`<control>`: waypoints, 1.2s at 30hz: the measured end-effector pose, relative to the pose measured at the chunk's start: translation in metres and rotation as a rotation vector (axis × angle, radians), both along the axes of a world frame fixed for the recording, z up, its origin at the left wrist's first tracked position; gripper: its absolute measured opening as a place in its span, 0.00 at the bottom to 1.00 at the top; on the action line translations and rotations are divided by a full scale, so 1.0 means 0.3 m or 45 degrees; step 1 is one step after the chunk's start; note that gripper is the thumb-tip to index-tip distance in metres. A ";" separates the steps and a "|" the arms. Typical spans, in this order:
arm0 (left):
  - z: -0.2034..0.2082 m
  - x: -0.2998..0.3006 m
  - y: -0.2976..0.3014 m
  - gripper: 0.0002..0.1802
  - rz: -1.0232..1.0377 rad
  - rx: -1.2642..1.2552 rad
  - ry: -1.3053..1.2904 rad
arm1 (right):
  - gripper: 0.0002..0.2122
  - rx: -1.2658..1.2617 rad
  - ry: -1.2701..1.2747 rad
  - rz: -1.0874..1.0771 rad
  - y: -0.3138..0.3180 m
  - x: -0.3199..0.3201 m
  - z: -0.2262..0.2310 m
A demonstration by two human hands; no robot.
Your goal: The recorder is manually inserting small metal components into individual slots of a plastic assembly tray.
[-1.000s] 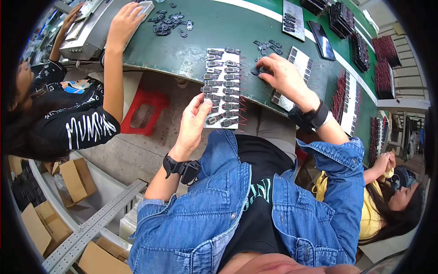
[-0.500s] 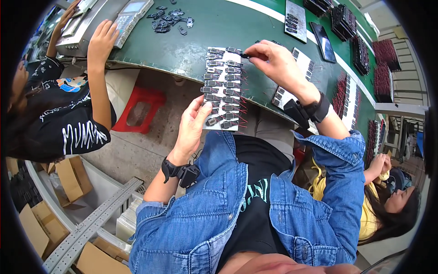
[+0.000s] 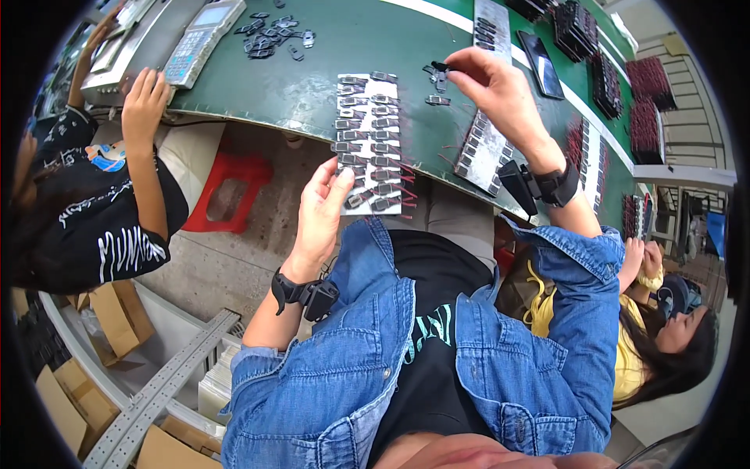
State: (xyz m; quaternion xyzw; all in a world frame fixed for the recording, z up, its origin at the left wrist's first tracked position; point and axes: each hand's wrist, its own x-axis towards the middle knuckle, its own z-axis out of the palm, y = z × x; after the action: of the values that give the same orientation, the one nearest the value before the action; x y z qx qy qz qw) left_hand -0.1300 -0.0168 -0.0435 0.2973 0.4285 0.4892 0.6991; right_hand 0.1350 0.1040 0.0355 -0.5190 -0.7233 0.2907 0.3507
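Observation:
My left hand point(image 3: 322, 205) grips the lower left edge of a white board point(image 3: 366, 129), fingers beneath and thumb on top. Two columns of small black rectangular parts sit along this board, with thin red wires sticking out on its right side. The board reaches over the table's near edge. To its right, my right hand point(image 3: 494, 87) pinches a small black part point(image 3: 441, 67) above a few loose ones on the green table. One loose black part point(image 3: 437, 100) lies apart, just nearer to me.
Another filled board point(image 3: 482, 148) lies near my right forearm. Beyond are a phone point(image 3: 541, 66) and black stacks point(image 3: 576, 31). A pile of black parts point(image 3: 273, 37) lies far left, beside a keypad machine point(image 3: 205, 39). People sit on both sides; a red stool point(image 3: 226, 191) stands below.
My right hand has moved away from the board's upper right corner, rightward to the loose parts. My left hand still holds the board. The whole view has shifted slightly.

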 end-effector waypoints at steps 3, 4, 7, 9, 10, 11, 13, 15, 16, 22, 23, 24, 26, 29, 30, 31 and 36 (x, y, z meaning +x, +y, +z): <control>0.011 0.006 0.028 0.24 0.000 -0.026 0.013 | 0.07 0.039 -0.028 -0.085 -0.036 0.031 0.047; 0.018 0.006 0.034 0.24 0.001 -0.058 0.030 | 0.07 0.060 -0.038 -0.117 -0.053 0.036 0.056; 0.047 -0.013 0.051 0.22 -0.025 -0.111 0.125 | 0.08 0.318 -0.147 -0.039 -0.131 0.048 0.045; 0.076 -0.045 0.045 0.18 -0.054 -0.171 0.284 | 0.09 0.447 -0.198 0.010 -0.193 0.040 0.043; 0.085 -0.056 0.038 0.18 -0.060 -0.169 0.283 | 0.10 0.534 -0.256 0.034 -0.230 0.027 0.044; 0.096 -0.068 0.023 0.17 0.064 0.052 0.535 | 0.11 0.620 -0.315 0.060 -0.265 0.012 0.045; 0.133 -0.071 0.000 0.13 0.310 0.507 1.014 | 0.11 0.667 -0.293 0.115 -0.336 -0.020 0.053; 0.265 -0.011 -0.024 0.11 0.007 0.317 0.754 | 0.11 0.709 -0.253 0.186 -0.385 -0.055 0.054; 0.308 0.021 -0.033 0.09 -0.285 0.127 0.487 | 0.11 0.718 -0.214 0.253 -0.405 -0.072 0.052; 0.248 0.052 -0.020 0.09 -0.359 0.084 0.131 | 0.13 0.699 -0.120 0.449 -0.421 -0.125 0.041; 0.241 0.045 -0.017 0.09 -0.333 0.097 0.136 | 0.13 0.697 -0.123 0.442 -0.417 -0.117 0.047; 0.237 0.037 -0.014 0.09 -0.305 0.110 0.141 | 0.13 0.682 -0.173 0.342 -0.399 -0.106 0.064; 0.232 -0.002 0.006 0.09 -0.234 0.133 0.151 | 0.11 0.653 -0.262 0.157 -0.330 -0.083 0.074; 0.246 -0.043 0.016 0.09 -0.108 0.184 0.172 | 0.09 0.555 -0.409 0.063 -0.144 0.031 0.010; 0.245 -0.048 0.021 0.08 -0.090 0.201 0.191 | 0.08 0.481 -0.464 0.098 -0.090 0.045 -0.008; 0.244 -0.053 0.026 0.08 -0.070 0.218 0.211 | 0.07 0.408 -0.517 0.135 -0.056 0.053 -0.023; 0.229 -0.087 0.052 0.08 0.060 0.250 0.330 | 0.07 0.462 -0.602 0.243 0.006 0.053 -0.149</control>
State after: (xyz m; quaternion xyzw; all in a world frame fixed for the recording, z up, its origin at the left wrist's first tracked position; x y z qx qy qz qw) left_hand -0.1562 -0.0012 0.0252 0.4146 0.4721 0.5025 0.5939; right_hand 0.1509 0.1057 -0.0091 -0.4310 -0.8702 0.0597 0.2310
